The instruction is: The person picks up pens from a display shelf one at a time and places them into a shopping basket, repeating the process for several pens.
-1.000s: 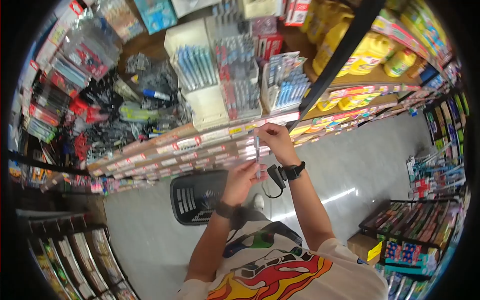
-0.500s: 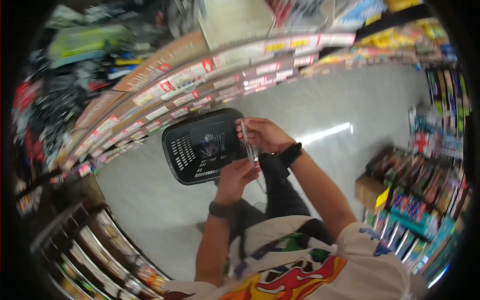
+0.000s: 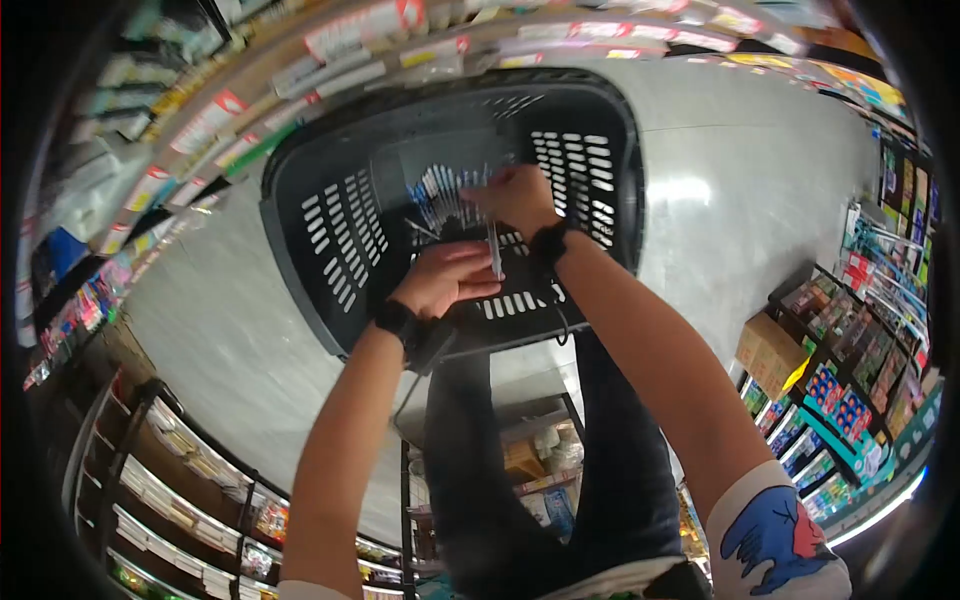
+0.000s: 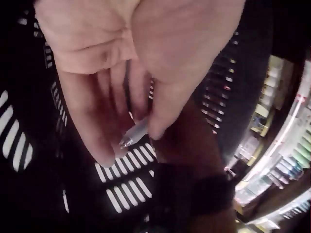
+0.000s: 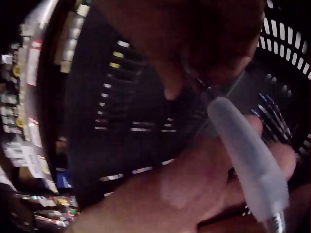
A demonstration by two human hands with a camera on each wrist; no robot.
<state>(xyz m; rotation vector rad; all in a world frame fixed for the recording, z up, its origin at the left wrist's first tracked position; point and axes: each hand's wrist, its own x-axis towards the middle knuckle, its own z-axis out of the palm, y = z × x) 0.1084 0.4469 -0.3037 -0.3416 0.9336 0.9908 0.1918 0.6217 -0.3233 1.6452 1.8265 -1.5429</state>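
Observation:
Both hands hold one slim pen [image 3: 494, 252] over a black shopping basket [image 3: 283, 250]. My right hand [image 3: 520, 197] grips the pen's upper end, its fingertips hidden in the head view. The left hand [image 3: 450, 278] pinches the lower part between thumb and fingers. In the left wrist view, the pen's metal tip [image 4: 127, 142] pokes out beside the thumb. A frosted grip sleeve [image 5: 248, 155] shows large in the right wrist view. Several blue and clear pens [image 3: 435, 195] lie fanned out inside the basket, just beyond the hands.
Store shelves with price labels [image 3: 360, 30] run along the far side of the basket. Grey floor [image 3: 690, 190] lies to the right, with a cardboard box [image 3: 770, 352] and racks beyond. Another shelf rack [image 3: 180, 470] stands at lower left. The person's legs [image 3: 625, 430] are close behind the basket.
The view has tilted down from the pen shelf to the basket, which now looks much nearer. Both hands have come down with the pen from the shelf edge to over the basket.

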